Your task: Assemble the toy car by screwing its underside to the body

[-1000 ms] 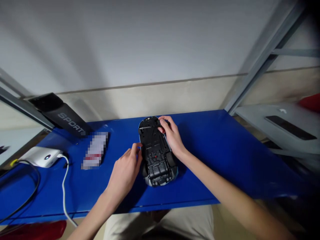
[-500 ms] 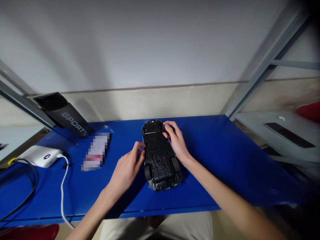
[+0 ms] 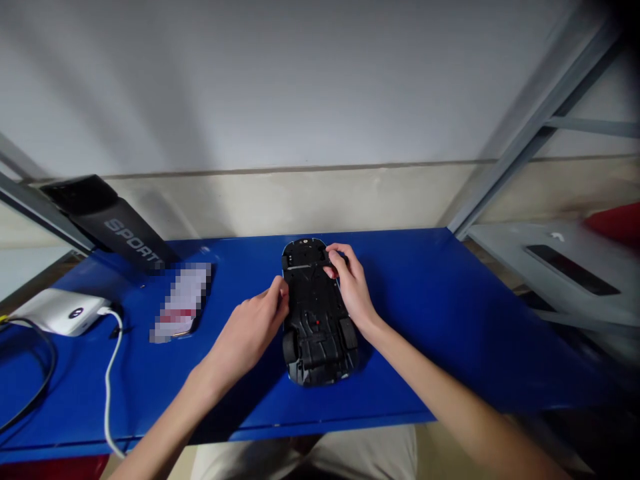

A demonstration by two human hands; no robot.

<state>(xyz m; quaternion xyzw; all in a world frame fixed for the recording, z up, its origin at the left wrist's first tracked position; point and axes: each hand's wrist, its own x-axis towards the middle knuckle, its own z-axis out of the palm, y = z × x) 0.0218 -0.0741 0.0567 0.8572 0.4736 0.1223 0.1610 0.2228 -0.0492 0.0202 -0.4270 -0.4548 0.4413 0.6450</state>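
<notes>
A toy car (image 3: 315, 300) lies upside down on the blue table (image 3: 425, 320), its black underside facing up and its wheels exposed. My right hand (image 3: 349, 273) is closed on the car's far right corner, with thumb and fingers around the wheel there. My left hand (image 3: 263, 320) is closed against the car's left side, around its middle; its fingertips are partly hidden by the hand itself.
On the left stand a dark bottle marked SPORT (image 3: 130, 230) and a white power bank (image 3: 63, 312) with cables. A phone with a blurred screen (image 3: 183, 300) lies between them and the car. Another phone (image 3: 573, 269) lies on a grey table at right.
My left hand's fingers have curled in closer against the car's side. My right hand keeps its place at the wheel. The whole view has shifted slightly.
</notes>
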